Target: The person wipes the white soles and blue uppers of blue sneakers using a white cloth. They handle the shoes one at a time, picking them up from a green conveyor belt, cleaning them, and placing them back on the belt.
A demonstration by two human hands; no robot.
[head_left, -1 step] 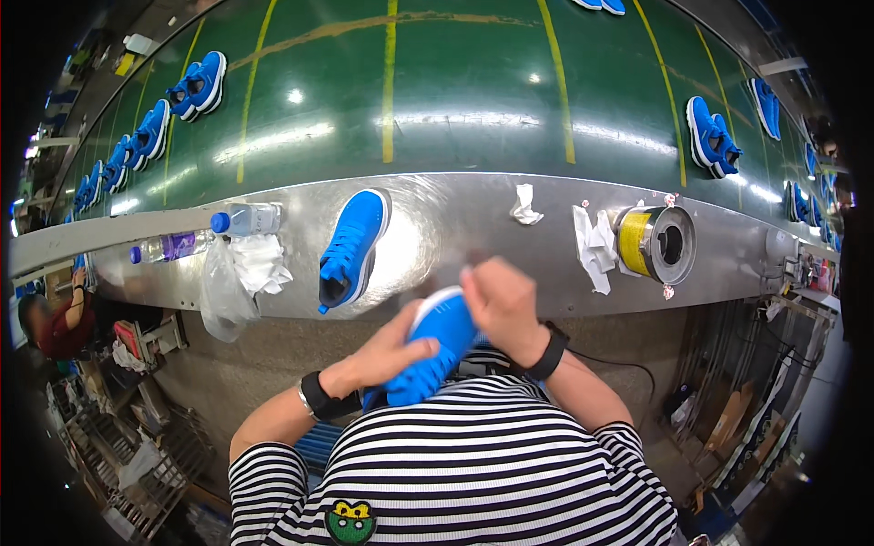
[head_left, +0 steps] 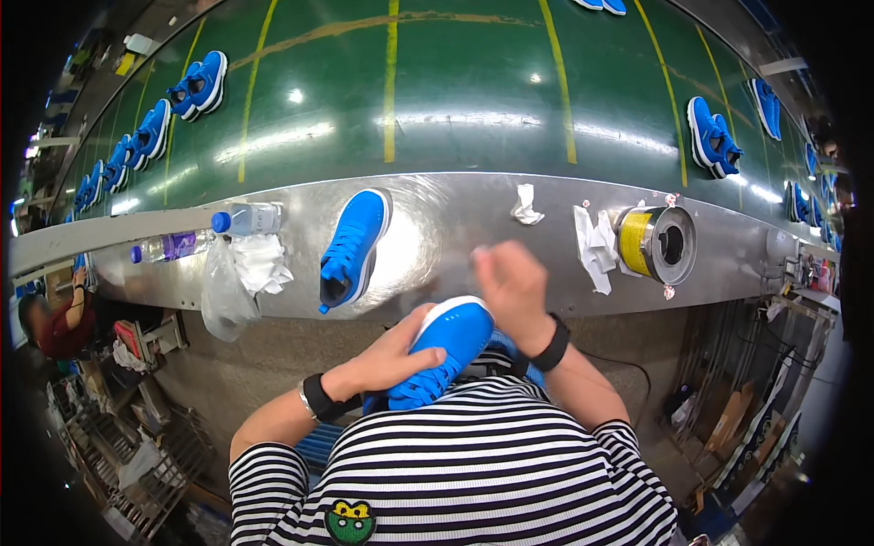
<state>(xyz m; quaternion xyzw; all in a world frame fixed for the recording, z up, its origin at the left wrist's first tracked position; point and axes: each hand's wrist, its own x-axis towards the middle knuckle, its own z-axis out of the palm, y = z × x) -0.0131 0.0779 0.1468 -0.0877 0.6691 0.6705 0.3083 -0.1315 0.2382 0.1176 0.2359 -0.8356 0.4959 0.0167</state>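
My left hand [head_left: 391, 353] grips a blue sneaker [head_left: 459, 332] with a white sole edge, close to my striped shirt. The sneaker's toe points away from me and its laces face up. Just beyond the toe, on the right, my right hand [head_left: 515, 289] is lifted clear of the shoe. Its fingers are curled together and a little blurred; anything pinched in them cannot be made out. A second blue sneaker [head_left: 355, 244] rests on the metal bench [head_left: 473, 214], ahead and slightly left, its toe facing away.
Beyond the bench runs a green conveyor belt [head_left: 473, 82] with yellow lines, carrying pairs of blue sneakers [head_left: 198, 86]. Bottles [head_left: 250, 219], a plastic bag [head_left: 224, 296] and crumpled tissue [head_left: 262, 264] lie left. Tissue scraps [head_left: 594, 246] and a yellow-labelled tin [head_left: 648, 244] stand right. Another person [head_left: 68, 323] is far left.
My right hand has come off the sneaker's toe and moved slightly right. The sneaker has turned a little in my left hand, showing more of its upper.
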